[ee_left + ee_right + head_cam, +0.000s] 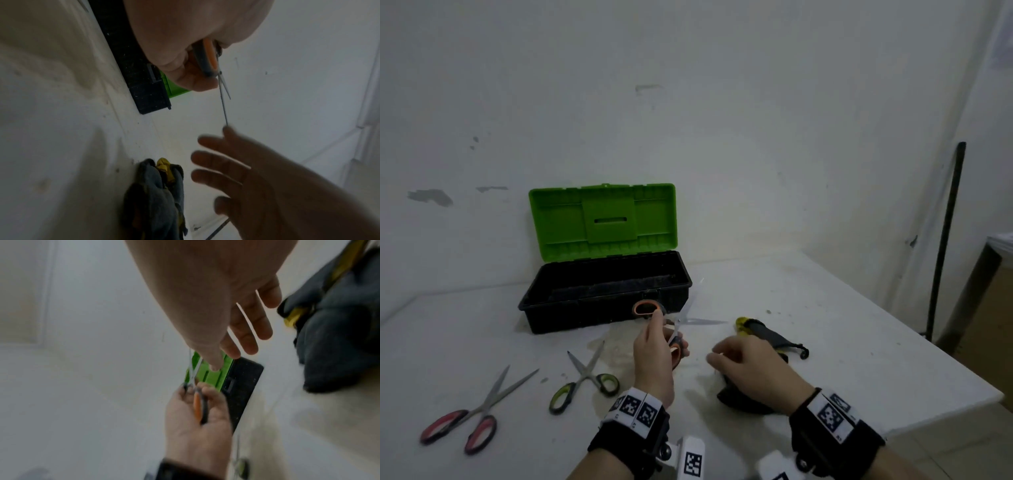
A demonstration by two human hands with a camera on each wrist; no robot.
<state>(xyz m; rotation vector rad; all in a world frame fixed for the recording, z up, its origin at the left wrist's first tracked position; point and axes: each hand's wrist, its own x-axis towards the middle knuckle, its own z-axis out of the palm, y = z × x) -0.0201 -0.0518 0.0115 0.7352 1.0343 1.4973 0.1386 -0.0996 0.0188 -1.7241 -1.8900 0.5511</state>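
Note:
My left hand [657, 342] grips a pair of orange-handled scissors [678, 322] just above the table, in front of the toolbox. One handle loop sticks up past my fingers and the blades are spread apart, pointing right. In the left wrist view the orange handle [207, 56] lies inside my curled fingers. My right hand [726, 354] hovers to the right of the scissors with relaxed fingers [216, 160], holding nothing, close to a blade tip. The right wrist view shows the same handle [200, 405] in the left palm.
A black toolbox [602, 291] with an open green lid [602, 219] stands at the wall. Green-handled scissors [585, 380] and red-handled scissors [472, 414] lie at the front left. Grey and yellow gloves [767, 334] lie right of the hands. The table edge [928, 346] runs along the right.

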